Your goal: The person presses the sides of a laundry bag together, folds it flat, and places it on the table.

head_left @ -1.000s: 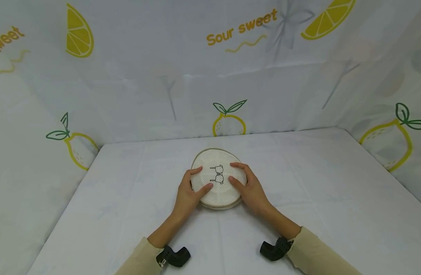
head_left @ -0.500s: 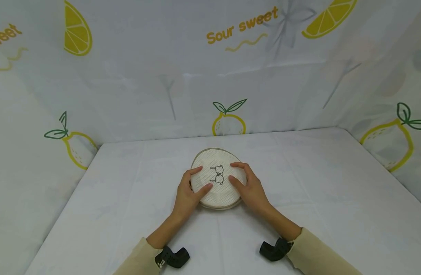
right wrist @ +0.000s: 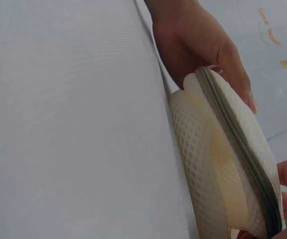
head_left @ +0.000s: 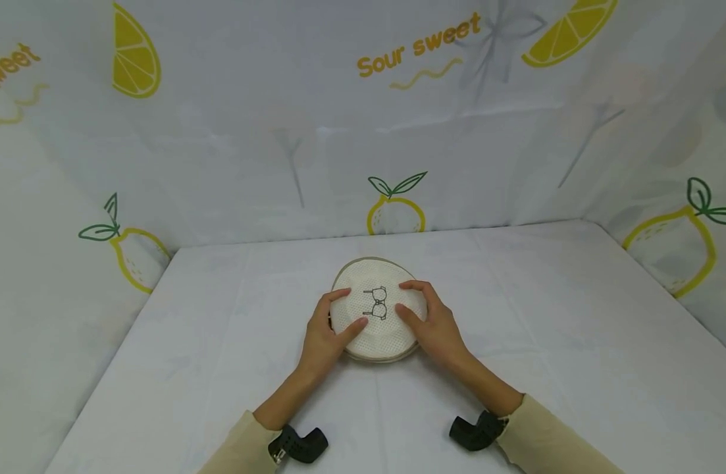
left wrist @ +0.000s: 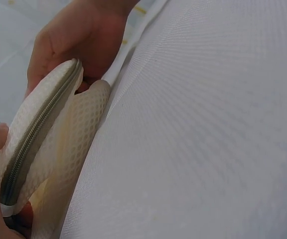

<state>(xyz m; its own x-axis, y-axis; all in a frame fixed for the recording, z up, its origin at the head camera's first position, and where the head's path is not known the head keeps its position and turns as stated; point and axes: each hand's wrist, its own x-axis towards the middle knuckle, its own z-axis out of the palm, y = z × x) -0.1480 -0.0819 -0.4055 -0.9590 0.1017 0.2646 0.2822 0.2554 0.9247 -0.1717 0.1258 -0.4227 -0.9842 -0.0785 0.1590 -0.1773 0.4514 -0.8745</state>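
A round cream mesh laundry bag (head_left: 377,339), with a small dark line drawing resembling a bra on top, stands near the middle of the table. My left hand (head_left: 323,336) grips its left side, thumb and index finger lying on the top panel. The right hand (head_left: 438,332) holds the opposite side in much the same way. In the left wrist view, a grey-green zipper (left wrist: 34,132) runs around the upper edge and looks closed along the part that shows. The mesh side wall (right wrist: 193,134) bulges and folds in the right wrist view. Fingers beneath the bag are mostly hidden.
A white cloth (head_left: 268,309) covers the table. Curtains with lemon prints (head_left: 395,214) hang behind it and at both sides. Each wrist carries a black camera mount (head_left: 300,444) beside a beige sleeve (head_left: 244,444).
Both hands keep their hold on the mesh laundry bag, which stays in place. Only a slight shift of the whole head view shows.
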